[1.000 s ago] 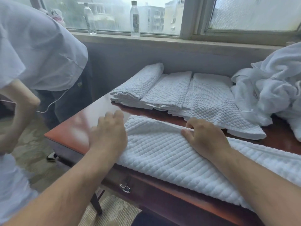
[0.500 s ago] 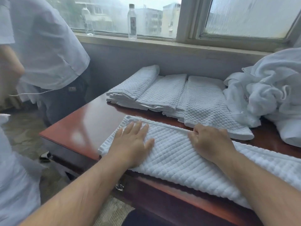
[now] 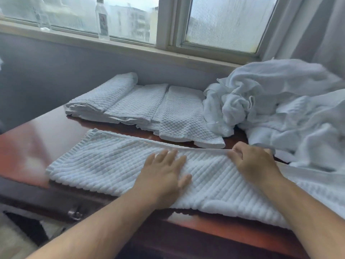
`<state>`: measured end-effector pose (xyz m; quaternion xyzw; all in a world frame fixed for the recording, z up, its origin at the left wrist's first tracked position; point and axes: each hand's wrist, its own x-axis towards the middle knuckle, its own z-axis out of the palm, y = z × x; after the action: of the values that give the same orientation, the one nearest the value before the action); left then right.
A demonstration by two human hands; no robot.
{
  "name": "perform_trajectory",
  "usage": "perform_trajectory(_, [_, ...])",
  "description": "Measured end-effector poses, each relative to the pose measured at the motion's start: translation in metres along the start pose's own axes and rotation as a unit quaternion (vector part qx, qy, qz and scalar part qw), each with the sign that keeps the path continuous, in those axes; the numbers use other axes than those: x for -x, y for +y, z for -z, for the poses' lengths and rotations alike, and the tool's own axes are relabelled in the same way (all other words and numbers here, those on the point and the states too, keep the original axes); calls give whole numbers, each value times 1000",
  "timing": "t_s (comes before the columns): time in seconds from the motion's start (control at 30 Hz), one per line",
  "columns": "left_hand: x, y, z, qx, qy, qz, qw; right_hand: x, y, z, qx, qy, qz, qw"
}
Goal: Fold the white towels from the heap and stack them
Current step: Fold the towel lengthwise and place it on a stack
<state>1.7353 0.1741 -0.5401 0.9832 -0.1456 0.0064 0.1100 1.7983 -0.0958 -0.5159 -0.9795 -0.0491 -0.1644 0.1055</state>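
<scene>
The glossy reddish-brown bench (image 3: 46,131) carries three lots of white cloth. Along its near edge a ribbed towel (image 3: 112,165) lies flat, slightly overhanging. Along the far edge sit folded towels (image 3: 145,109) in an overlapping row. A crumpled heap (image 3: 280,109) fills the right end.

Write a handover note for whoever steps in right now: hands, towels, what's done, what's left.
Left hand: flat, fingers straight, pressing on the front towel.
Right hand: fingers curled on that towel's far hem, gripping it.
Front towel lies as a long band along the near edge of the table, its right end out of view.
Done: folded towels lie overlapping at the back of the table.
Left: finish folding the front towel, put it with the others, then work through the heap on the right.
</scene>
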Motion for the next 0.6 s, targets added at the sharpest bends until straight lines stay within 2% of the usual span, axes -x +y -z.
perform_trajectory(0.03, [-1, -4, 1, -6, -1, 0, 1000, -2, -1, 0, -5, 21, 13, 1000])
perform_trajectory(0.13, [-1, -8, 4, -20, -19, 3, 1000, 2, -4, -6, 49, -30, -23, 998])
perform_trajectory(0.2, [-1, -5, 6, -17, -22, 18, 999, 9, -4, -9, 87, 21, -44, 995])
perform_trajectory(0.27, [-6, 4, 6, -5, -10, 34, 999, 20, -2, -4, 73, 102, -27, 992])
perform_trajectory(0.33, [-14, 24, 4, 13, 15, 15, 1000, 35, 6, 2, 34, 118, -24, 992])
perform_trajectory(0.47, [-42, 82, -3, 72, 52, -112, 990, 65, 33, 17, -22, 1, -121, 992])
perform_trajectory(0.53, [-54, 103, -8, 74, 30, -132, 988, 72, 56, 25, 26, -48, -158, 986])
perform_trajectory(0.6, [-61, 112, -15, 29, -2, -137, 990, 76, 82, 34, 55, -103, -197, 973])
